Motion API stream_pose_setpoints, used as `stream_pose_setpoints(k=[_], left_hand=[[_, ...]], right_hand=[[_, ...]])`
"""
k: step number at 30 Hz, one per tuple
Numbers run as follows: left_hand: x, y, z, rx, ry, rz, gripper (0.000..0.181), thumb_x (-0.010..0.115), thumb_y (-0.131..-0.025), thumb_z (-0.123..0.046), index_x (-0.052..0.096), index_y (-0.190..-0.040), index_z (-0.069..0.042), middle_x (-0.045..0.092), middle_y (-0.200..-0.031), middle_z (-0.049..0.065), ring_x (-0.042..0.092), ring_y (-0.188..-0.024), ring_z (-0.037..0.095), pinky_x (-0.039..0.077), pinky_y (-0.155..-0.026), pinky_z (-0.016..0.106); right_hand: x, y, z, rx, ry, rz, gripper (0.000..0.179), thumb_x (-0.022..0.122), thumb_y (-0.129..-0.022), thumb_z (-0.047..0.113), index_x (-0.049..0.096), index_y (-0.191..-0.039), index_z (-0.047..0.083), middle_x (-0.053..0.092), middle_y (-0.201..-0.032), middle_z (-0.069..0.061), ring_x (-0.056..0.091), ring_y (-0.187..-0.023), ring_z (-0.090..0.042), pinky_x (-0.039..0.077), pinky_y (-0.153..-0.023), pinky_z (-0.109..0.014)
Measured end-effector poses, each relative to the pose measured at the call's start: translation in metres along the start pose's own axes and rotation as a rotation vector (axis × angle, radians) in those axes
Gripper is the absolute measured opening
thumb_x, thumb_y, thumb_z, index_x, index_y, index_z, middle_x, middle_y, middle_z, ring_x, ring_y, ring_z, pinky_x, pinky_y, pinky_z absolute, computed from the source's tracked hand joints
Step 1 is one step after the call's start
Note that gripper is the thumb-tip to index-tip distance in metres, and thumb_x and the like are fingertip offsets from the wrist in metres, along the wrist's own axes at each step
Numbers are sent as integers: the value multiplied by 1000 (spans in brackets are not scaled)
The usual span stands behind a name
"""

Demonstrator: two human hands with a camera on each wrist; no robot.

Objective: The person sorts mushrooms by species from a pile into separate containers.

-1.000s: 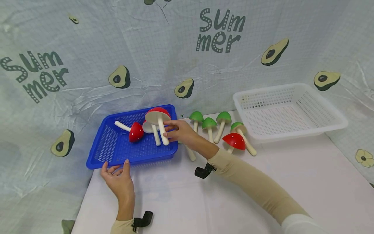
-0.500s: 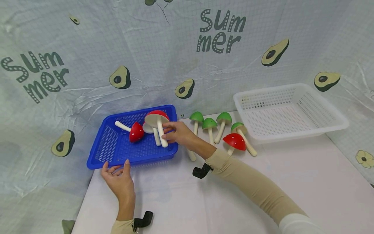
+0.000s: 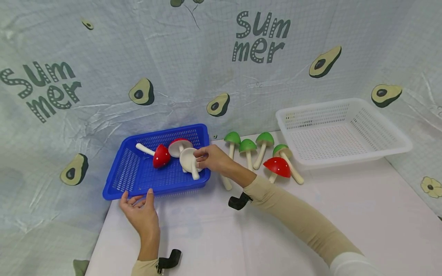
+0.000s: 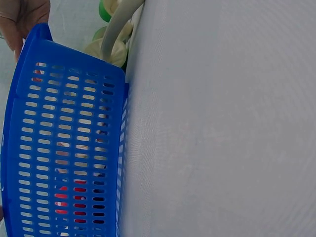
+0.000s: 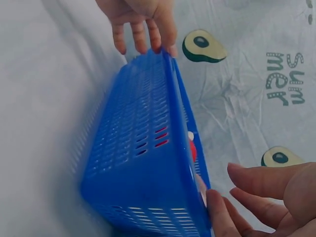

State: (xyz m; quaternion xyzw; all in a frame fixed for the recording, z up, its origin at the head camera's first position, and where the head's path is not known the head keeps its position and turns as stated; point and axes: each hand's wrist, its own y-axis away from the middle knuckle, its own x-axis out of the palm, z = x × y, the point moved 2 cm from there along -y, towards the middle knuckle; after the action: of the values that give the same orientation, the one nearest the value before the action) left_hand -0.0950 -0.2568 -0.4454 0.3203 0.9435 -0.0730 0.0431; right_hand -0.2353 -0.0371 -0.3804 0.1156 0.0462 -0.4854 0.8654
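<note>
Lowered & tipped since prev. frame: mushroom [image 3: 187, 156]

Position: blue basket [image 3: 165, 190], nr right edge, underside facing camera. R hand [image 3: 215, 157]: fingers parted by stem, gripping nothing (contact unverifiable). L hand [image 3: 141, 212]: fingers relaxed, apart, tips at basket's near edge. 2 other mushrooms [image 3: 161, 156] lie farther left.

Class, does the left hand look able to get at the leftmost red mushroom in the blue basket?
Probably yes: the left hand is at the near rim of the open-topped blue basket, and nothing stands between that rim and the leftmost red mushroom.
</note>
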Motion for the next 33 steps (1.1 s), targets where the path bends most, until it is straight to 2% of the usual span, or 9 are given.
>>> stream_pose_setpoints(k=[6,13,19,27,30,33], left_hand=[[0,2,0,-10,-15,2,75,72,-96,-29,27,-154,-16,45,-116,2,50,-93,8,45,-71,11],[0,3,-1,-3,-3,3,76,73,-95,-28,27,-154,-14,46,-116,3,50,-92,9,44,-71,12],[0,2,-1,6,15,1,76,73,-95,-26,28,-154,-12,46,-116,5,50,-90,8,43,-69,12],[0,-1,0,-10,13,-3,77,74,-94,-24,27,-154,-13,46,-112,-1,51,-89,8,44,-70,13],[0,-1,0,-10,14,-2,77,74,-94,-23,27,-154,-12,45,-111,-3,51,-90,8,44,-70,13],[1,-1,0,-13,10,-3,76,74,-95,-23,27,-154,-11,45,-111,-4,51,-90,8,44,-71,12]], right_hand=[[-12,11,0,-41,41,24,40,68,-96,3,62,-135,-1,64,-132,-18,66,-112,-23,57,-91,-28],[-39,30,-5,-93,-15,-33,36,70,-97,14,65,-131,5,65,-131,-15,67,-109,-21,58,-92,-34],[-63,50,-8,-88,-32,-63,40,68,-98,19,62,-136,10,65,-131,-6,66,-112,-21,57,-94,-35],[-90,75,-15,-96,-134,-95,42,67,-98,12,59,-138,2,65,-132,-16,65,-118,-27,56,-97,-39],[-99,82,-18,-106,-150,-108,42,68,-98,12,58,-137,1,66,-130,-15,66,-116,-24,56,-96,-38],[-106,90,-22,-112,-155,-100,43,67,-99,12,57,-139,1,65,-130,-17,64,-119,-27,56,-96,-37]])
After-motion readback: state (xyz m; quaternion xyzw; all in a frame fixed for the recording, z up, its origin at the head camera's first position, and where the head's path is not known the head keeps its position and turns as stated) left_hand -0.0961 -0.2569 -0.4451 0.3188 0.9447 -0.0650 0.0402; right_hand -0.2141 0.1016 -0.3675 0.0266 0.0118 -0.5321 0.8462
